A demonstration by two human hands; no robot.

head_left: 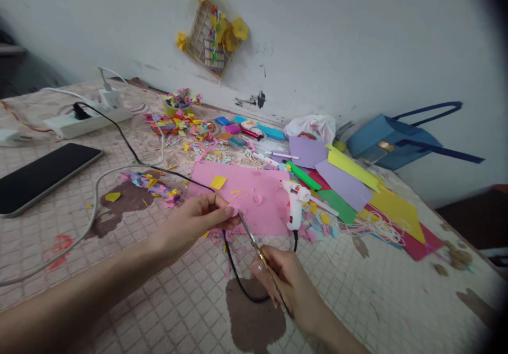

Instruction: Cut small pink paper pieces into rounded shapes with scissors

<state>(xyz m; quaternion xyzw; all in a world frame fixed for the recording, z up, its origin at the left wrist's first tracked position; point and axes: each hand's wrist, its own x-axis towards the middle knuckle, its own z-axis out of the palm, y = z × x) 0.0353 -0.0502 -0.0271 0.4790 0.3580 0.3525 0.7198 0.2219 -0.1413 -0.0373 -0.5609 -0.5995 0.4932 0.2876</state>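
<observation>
My left hand (198, 221) is closed in a pinch on a small pink paper piece (235, 211), over the lower left of a pink sheet (262, 195). From the right, my right hand (281, 274) grips metal tweezers or slim scissors (254, 242); which of the two is hard to tell. Their tip points up and left, touching or very near the pink piece. Yellow paper (218, 182) lies on the sheet. A white glue gun (295, 208) rests at the sheet's right edge.
A black cable (234, 269) loops beneath my hands. A phone (47, 177) and power strip (93, 121) are at left. Paper scraps (186, 126) lie behind the sheet; coloured paper (349, 184) and a blue bag (389, 142) are at right, near the wall.
</observation>
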